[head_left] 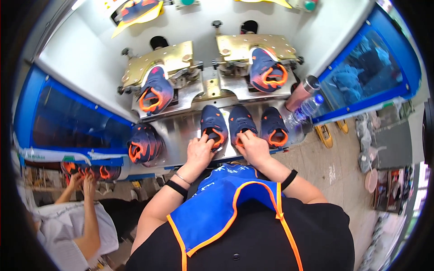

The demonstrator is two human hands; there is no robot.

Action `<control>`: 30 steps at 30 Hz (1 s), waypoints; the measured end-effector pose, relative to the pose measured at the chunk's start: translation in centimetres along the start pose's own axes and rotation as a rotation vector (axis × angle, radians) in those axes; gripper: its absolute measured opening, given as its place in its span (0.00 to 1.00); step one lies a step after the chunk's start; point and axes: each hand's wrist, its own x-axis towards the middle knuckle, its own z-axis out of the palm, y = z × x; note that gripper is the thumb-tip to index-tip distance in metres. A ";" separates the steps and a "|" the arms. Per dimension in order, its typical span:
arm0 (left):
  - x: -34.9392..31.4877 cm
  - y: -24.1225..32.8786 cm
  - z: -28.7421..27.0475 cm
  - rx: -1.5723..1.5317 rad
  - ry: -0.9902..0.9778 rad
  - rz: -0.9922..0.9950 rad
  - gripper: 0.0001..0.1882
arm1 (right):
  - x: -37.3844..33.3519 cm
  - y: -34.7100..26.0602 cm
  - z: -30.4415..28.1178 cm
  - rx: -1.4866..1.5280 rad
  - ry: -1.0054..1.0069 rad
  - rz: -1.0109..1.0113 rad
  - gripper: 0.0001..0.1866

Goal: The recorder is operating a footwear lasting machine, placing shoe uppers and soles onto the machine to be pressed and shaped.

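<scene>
At the steel ledge (178, 131) along the front of the machine: two dark blue shoes with orange linings, toes pointing away from the wearer. Left hand (199, 151) closed on the collar of the first shoe (212, 118), fingers dipping into its opening. Right hand (255, 149) likewise clamped on the collar of the second shoe (242, 118). Gripping there probably steadies each shoe while leaving its toe and laces uncovered.

Third shoe (273, 120) just beside the second, facing the same way; likely lined up for easy reach. A cluster of shoes (144, 141) sits at the ledge's left end. Two more shoes rest at the gold plates above, left one (158, 82) and right one (263, 68), heels toward the wearer, perhaps for quick lifting off.

Edges: raised metal bases behind limit forward travel; the apron (212, 205) comes close to the front edge. Widest open steel lies between the cluster and the first shoe. Right end tight: flask (300, 95) and plastic bottle (309, 106) crowd it.
</scene>
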 end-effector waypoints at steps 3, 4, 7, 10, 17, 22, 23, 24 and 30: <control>-0.1 -0.1 -0.3 0.129 -0.062 0.076 0.17 | 1.1 -0.2 -0.2 0.021 -0.038 -0.064 0.17; -0.3 -0.2 -0.2 0.135 -0.056 0.080 0.16 | 1.7 -0.6 -0.2 0.063 -0.064 -0.090 0.19; -0.4 0.1 0.1 0.028 -0.010 0.065 0.15 | 3.5 -1.6 0.2 0.147 -0.081 -0.244 0.24; -0.5 0.0 1.1 -0.106 0.034 0.063 0.16 | 5.0 -2.4 0.9 0.171 -0.154 -0.425 0.27; -2.6 -0.4 1.7 -0.692 0.025 -0.133 0.17 | 4.7 -0.5 2.9 0.092 -0.259 -0.432 0.16; -4.0 0.7 1.9 -0.802 0.114 -0.186 0.16 | 5.6 0.0 2.8 0.042 -0.199 -0.528 0.09; -4.3 1.0 2.3 -0.817 0.179 -0.215 0.15 | 6.0 -0.4 2.6 0.060 -0.193 -0.528 0.10; -4.5 1.0 2.5 -0.836 0.246 -0.245 0.14 | 6.4 -0.9 2.4 0.105 -0.156 -0.555 0.12; -5.0 0.9 2.7 -0.734 0.408 -0.539 0.12 | 8.1 -2.5 1.0 0.265 -0.157 -0.540 0.10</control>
